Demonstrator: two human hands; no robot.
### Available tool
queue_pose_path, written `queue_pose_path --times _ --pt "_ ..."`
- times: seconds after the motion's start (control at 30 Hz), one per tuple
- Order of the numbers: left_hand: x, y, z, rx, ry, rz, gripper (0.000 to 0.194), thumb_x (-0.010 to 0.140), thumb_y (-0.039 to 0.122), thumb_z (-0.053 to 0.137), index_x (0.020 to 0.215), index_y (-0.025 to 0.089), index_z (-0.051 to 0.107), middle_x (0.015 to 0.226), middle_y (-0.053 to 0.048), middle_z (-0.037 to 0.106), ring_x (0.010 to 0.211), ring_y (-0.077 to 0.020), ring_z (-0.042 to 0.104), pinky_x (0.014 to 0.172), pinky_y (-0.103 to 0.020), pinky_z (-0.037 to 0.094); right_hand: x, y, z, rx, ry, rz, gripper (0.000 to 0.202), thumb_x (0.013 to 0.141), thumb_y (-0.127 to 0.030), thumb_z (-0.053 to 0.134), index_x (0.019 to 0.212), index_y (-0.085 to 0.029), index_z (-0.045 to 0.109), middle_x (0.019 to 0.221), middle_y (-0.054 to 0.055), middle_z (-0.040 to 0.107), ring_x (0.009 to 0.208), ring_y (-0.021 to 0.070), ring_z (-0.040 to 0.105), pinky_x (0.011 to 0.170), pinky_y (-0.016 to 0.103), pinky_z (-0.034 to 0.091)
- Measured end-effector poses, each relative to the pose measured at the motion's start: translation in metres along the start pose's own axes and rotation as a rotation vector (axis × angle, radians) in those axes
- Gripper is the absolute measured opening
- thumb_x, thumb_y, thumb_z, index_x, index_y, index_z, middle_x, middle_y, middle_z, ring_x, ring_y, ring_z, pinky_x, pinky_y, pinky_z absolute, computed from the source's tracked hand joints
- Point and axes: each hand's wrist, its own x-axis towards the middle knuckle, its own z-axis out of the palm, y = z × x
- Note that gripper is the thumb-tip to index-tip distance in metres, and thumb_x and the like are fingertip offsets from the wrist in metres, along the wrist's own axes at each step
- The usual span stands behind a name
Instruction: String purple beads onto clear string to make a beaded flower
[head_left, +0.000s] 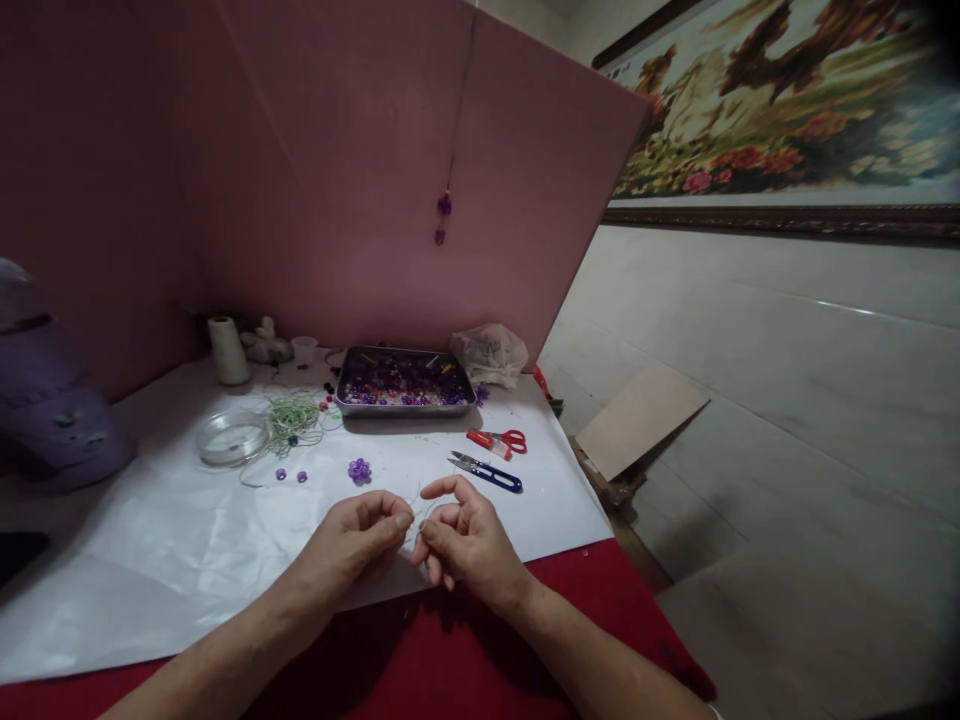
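Close together over the front edge of the white sheet point(247, 560), both my hands pinch a thin clear thread point(422, 503). My left hand point(367, 535) is closed, thumb against fingertip, at the thread's left side. My right hand point(469, 535) grips it between thumb and fingers, with the index finger raised. The thread loops faintly between the fingertips; its ends are too fine to follow. Just beyond my left hand lies a purple bead flower point(359, 471). Dark blue thread snips point(487, 472) rest past my right hand, with red-handled scissors point(502, 441) behind them.
A metal tray point(409, 410) of purple beads stands at the back, beside a plastic bag point(491, 352). Leftward are a clear spool point(232, 437), tangled green cord point(292, 420), a white thread cone point(229, 352) and a purple bottle point(56, 400). A beaded strand point(444, 206) hangs behind.
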Motion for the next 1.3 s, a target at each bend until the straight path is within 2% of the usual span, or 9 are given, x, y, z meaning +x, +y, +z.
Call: queue_pose_path --times 0.13,0.27,0.47,0.63,0.8,0.9,1.03,1.17,1.3 --pt "-0.0033 0.0005 0.0006 0.020 -0.016 0.015 0.026 0.073 0.040 0.063 0.068 0.017 0.052 0.045 0.007 0.049 0.038 -0.0047 0.028 0.039 -0.019 0.015 -0.0058 -0.0015 0.0054 -0.213 0.089 -0.105 0.018 0.083 -0.024 0.054 0.100 -0.020 0.047 0.060 -0.005 0.060 0.040 0.0065 0.048 0.041 0.017 0.037" --pt "-0.0032 0.0017 0.0019 0.032 -0.028 0.017 0.027 0.073 0.040 0.063 0.067 0.016 0.052 0.043 0.008 0.046 0.038 -0.0045 0.027 0.039 -0.019 0.015 -0.0079 -0.0004 0.0057 -0.279 0.093 -0.152 0.008 0.086 -0.026 0.050 0.090 -0.019 0.052 0.060 -0.003 0.058 0.042 0.0065 0.047 0.043 0.018 0.037" --pt "0.0000 0.0004 0.0019 -0.017 -0.025 0.009 0.027 0.073 0.042 0.062 0.069 0.017 0.051 0.041 0.010 0.043 0.036 -0.0039 0.024 0.037 -0.019 0.013 -0.0072 0.0020 0.0038 -0.327 0.089 -0.160 0.015 0.086 -0.022 0.049 0.101 -0.020 0.048 0.060 -0.004 0.057 0.042 0.0065 0.046 0.043 0.019 0.038" --pt "-0.0006 0.0027 0.0028 0.041 0.007 0.022 0.031 0.069 0.044 0.064 0.066 0.016 0.052 0.039 0.010 0.041 0.036 -0.0041 0.026 0.038 -0.019 0.014 -0.0079 0.0016 0.0046 -0.377 0.104 -0.166 0.009 0.087 -0.026 0.049 0.087 -0.018 0.052 0.063 -0.002 0.058 0.046 0.0071 0.048 0.045 0.019 0.038" --pt "-0.0013 0.0072 0.0058 0.089 0.066 -0.003 0.034 0.062 0.048 0.066 0.064 0.017 0.051 0.039 0.010 0.040 0.037 -0.0046 0.027 0.038 -0.020 0.015 -0.0075 -0.0004 0.0042 -0.320 0.113 -0.136 0.015 0.092 -0.030 0.040 0.098 -0.019 0.048 0.065 -0.002 0.058 0.045 0.0066 0.047 0.044 0.019 0.037" --pt "-0.0009 0.0079 0.0066 0.112 0.083 0.023 0.034 0.061 0.048 0.066 0.062 0.017 0.051 0.038 0.009 0.040 0.037 -0.0048 0.027 0.039 -0.020 0.015 -0.0075 -0.0024 0.0044 -0.350 0.113 -0.105 0.023 0.091 -0.036 0.040 0.089 -0.017 0.052 0.063 -0.002 0.057 0.045 0.0064 0.045 0.044 0.019 0.035" --pt "-0.0008 0.0065 0.0068 0.130 0.086 0.051 0.032 0.063 0.046 0.065 0.061 0.017 0.053 0.039 0.009 0.041 0.038 -0.0054 0.028 0.039 -0.021 0.016 -0.0083 -0.0041 0.0050 -0.459 0.151 -0.121 0.019 0.086 -0.031 0.050 0.076 -0.016 0.054 0.061 0.000 0.057 0.051 0.0080 0.048 0.048 0.019 0.037" --pt "-0.0010 0.0055 0.0061 0.146 0.079 0.050 0.029 0.065 0.044 0.064 0.062 0.016 0.054 0.041 0.009 0.041 0.039 -0.0056 0.028 0.040 -0.021 0.016 -0.0093 -0.0047 0.0047 -0.477 0.141 -0.122 0.017 0.087 -0.028 0.048 0.075 -0.016 0.052 0.061 -0.001 0.057 0.048 0.0075 0.046 0.046 0.019 0.036" --pt "-0.0011 0.0022 0.0032 0.204 0.057 0.065 0.026 0.070 0.040 0.061 0.074 0.015 0.060 0.047 0.007 0.047 0.043 -0.0067 0.031 0.041 -0.021 0.019 -0.0105 -0.0060 0.0050 -0.531 0.140 -0.167 0.017 0.088 -0.027 0.047 0.076 -0.016 0.052 0.060 -0.001 0.057 0.051 0.0081 0.048 0.049 0.019 0.037"
